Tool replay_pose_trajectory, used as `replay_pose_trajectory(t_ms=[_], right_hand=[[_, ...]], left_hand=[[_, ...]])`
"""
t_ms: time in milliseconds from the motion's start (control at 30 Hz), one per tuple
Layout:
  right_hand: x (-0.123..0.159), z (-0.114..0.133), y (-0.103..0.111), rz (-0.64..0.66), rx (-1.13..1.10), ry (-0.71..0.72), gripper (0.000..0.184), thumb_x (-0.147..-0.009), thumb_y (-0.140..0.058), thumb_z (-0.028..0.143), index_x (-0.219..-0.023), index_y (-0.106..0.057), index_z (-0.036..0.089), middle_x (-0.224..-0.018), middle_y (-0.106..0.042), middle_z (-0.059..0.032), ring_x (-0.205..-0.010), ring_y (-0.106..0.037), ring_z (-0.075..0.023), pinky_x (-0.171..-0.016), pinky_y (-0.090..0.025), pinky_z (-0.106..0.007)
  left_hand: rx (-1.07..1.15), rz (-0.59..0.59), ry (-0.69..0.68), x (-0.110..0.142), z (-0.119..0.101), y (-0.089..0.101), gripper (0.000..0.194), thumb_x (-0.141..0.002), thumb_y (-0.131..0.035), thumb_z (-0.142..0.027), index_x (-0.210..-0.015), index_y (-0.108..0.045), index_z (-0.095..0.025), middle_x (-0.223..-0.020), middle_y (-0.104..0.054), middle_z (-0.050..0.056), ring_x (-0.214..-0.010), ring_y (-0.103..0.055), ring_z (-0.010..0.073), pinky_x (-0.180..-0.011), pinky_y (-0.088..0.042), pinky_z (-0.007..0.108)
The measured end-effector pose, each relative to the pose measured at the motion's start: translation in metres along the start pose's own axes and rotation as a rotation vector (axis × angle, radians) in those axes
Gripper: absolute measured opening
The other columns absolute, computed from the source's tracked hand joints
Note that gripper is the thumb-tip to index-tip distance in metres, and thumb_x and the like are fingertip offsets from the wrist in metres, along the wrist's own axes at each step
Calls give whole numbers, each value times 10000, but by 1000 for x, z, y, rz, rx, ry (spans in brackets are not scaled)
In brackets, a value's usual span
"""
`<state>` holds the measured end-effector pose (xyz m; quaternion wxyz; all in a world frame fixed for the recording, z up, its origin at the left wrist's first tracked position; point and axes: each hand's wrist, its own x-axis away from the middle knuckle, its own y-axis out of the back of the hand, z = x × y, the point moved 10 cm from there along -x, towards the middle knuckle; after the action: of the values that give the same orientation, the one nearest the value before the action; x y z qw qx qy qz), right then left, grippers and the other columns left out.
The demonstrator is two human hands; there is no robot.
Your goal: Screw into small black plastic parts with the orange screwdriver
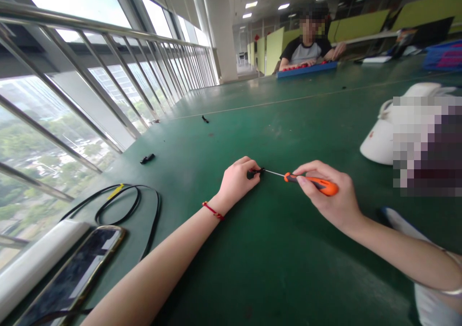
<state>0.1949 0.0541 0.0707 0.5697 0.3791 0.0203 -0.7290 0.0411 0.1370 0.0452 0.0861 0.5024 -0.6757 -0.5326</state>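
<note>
Between the fingers of my left hand point(238, 178) is a small black part point(255, 173), held close to the green tabletop; its kind is too small to make out. My right hand point(334, 196) grips a screwdriver point(327, 185) with an orange and dark grey handle. The screwdriver's thin metal shaft points left, and its tip meets the black part or lies right at it. My fingers cover some of the part and of the handle. A red cord bracelet point(212, 210) circles my left wrist.
On the green table point(216, 145) lie a black clip-like piece point(147, 159), a smaller black piece point(205, 119), a looped black cable point(159, 215) and a phone point(72, 273). A white cap point(378, 141) sits at right. Across the table, a person point(310, 52) works behind a blue tray point(306, 70). Metal railing runs along the left.
</note>
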Motion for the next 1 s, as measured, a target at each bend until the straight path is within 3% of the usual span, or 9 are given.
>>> replay_pose_trajectory(t_ms=[100, 200, 333, 400, 467, 633, 767, 867, 1000], right_hand=[[0, 5, 6, -68, -22, 48, 178, -766, -617, 263, -933, -557, 247, -827, -634, -30, -725, -629, -192, -650, -506, -321], [0, 7, 7, -78, -56, 73, 336, -740, -634, 239, -1055, -518, 250, -745, -570, 1, -680, -590, -184, -659, -509, -330], [0, 1, -2, 17, 22, 26, 103, -795, -597, 284, -887, -572, 244, -695, -603, -4, -666, -594, -184, -668, -492, -337], [0, 4, 2, -29, 10, 52, 178, -772, -617, 266, -942, -570, 238, -817, -628, -29, -751, -613, -193, -701, -497, -333], [0, 4, 4, -46, -24, 62, 308, -747, -633, 247, -1039, -538, 231, -795, -601, -18, -725, -604, -185, -683, -497, -320], [0, -4, -8, 72, -10, -5, 69, -815, -572, 282, -818, -592, 216, -685, -643, -7, -604, -592, -151, -597, -458, -274], [-2, -7, -3, 31, -36, -21, 83, -823, -558, 258, -767, -594, 209, -682, -654, 0, -575, -583, -126, -551, -429, -236], [-4, -14, -3, 36, -42, -75, 102, -829, -552, 267, -757, -593, 208, -635, -622, 11, -543, -547, -117, -513, -402, -226], [-6, -20, -6, 58, -67, -110, 115, -836, -554, 287, -765, -593, 205, -656, -619, 11, -564, -546, -113, -530, -407, -222]], left_hand=[[-6, -1, 7, 0, 1, 0, 81, -767, -575, -172, -795, -647, -196, -881, -650, 16, -794, -618, 159, -694, -485, 261], [-5, -2, 6, 0, 1, 1, 82, -768, -574, -172, -800, -646, -196, -884, -648, 18, -795, -616, 159, -692, -485, 260], [-3, -5, 10, 0, 1, 0, 83, -763, -577, -167, -802, -645, -195, -866, -642, 16, -786, -613, 157, -688, -482, 258], [-8, -9, 13, 0, 2, 0, 76, -766, -573, -170, -792, -641, -193, -857, -639, 16, -780, -609, 156, -677, -476, 257], [-12, -13, 13, 0, 2, 1, 76, -770, -568, -175, -793, -639, -191, -856, -637, 16, -774, -606, 154, -670, -472, 256], [-38, -16, 32, 0, 2, 2, 88, -777, -553, -184, -807, -634, -198, -856, -640, 12, -777, -605, 153, -666, -467, 256], [-110, -34, 90, 0, 7, 4, 76, -766, -563, -194, -819, -616, -202, -808, -642, 4, -782, -599, 167, -669, -456, 271], [-101, -35, 139, 1, 12, 4, 180, -763, -597, -246, -934, -596, -191, -757, -632, -6, -732, -588, 167, -649, -451, 279], [15, 36, 38, 0, 0, -3, 259, -808, -576, -285, -1048, -565, -188, -766, -636, -17, -704, -573, 146, -667, -465, 272]])
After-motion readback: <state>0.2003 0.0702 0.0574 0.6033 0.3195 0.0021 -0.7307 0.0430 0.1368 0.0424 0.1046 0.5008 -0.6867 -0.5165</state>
